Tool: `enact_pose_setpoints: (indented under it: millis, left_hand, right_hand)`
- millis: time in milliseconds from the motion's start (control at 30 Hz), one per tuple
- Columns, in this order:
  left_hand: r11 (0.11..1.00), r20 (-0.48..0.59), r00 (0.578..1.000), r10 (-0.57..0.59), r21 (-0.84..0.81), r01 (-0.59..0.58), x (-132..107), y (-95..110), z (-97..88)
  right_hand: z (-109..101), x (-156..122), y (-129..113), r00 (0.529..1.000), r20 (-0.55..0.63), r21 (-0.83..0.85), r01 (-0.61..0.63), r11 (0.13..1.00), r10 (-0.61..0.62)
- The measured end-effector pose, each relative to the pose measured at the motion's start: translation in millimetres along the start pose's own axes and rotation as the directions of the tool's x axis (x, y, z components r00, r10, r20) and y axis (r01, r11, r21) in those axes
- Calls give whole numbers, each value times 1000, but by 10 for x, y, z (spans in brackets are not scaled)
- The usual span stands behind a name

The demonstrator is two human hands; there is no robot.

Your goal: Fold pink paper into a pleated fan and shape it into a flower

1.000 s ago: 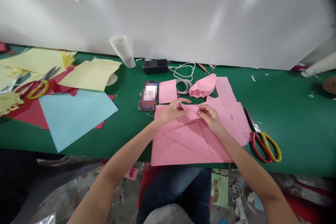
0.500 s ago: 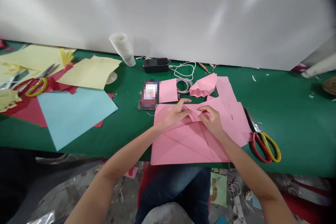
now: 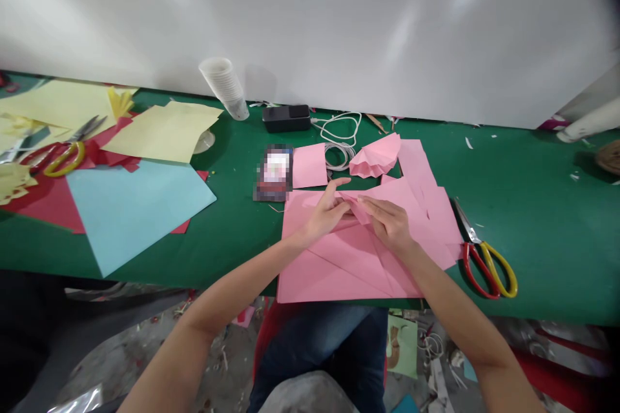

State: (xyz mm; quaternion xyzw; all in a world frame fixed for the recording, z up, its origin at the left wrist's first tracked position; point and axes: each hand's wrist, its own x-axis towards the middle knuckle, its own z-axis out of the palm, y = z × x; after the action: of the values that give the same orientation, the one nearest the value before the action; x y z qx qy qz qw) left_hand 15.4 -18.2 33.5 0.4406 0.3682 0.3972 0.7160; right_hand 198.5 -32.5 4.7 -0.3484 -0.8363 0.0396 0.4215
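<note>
Pink paper (image 3: 339, 261) is matt and creased; the table (image 3: 542, 219) wears matt green cloth; scissors (image 3: 479, 248) have metal blades, glossy plastic handles; the cups (image 3: 225, 87) are clear plastic; the wall (image 3: 349, 26) shines.

The left hand (image 3: 325, 214) and right hand (image 3: 391, 224) meet on a small folded paper (image 3: 356, 201) atop a large sheet (image 3: 334, 271); from there, a phone (image 3: 274, 173) lies at 10 o'clock, a fan-folded piece (image 3: 376, 156) at 1 o'clock and scissors (image 3: 484, 257) at 4 o'clock.
</note>
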Motion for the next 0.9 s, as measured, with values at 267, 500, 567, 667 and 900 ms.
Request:
enact_pose_setpoints:
  millis: [267, 500, 567, 667, 900]
  left_hand:
    - [999, 27, 999, -17, -42, 18, -7, 20, -3]
    - [998, 66, 996, -57, 36, 55, 39, -2, -56]
    - [992, 76, 989, -123, 14, 123, 45, 19, -74]
    - [978, 115, 972, -206, 1, 208, 52, 48, -115]
    - [970, 214, 946, -242, 23, 243, 96, 27, -195]
  right_hand:
    - [-39, 29, -24, 999, -32, -93, 30, 995, -33]
    - [-53, 81, -30, 999, 36, 27, 5, 1000, -6]
    - [-50, 85, -33, 997, 76, 43, -6, 999, 3]
    - [-49, 82, -31, 993, 113, 74, -22, 997, 14]
    - [-64, 60, -21, 992, 120, 84, -53, 995, 42]
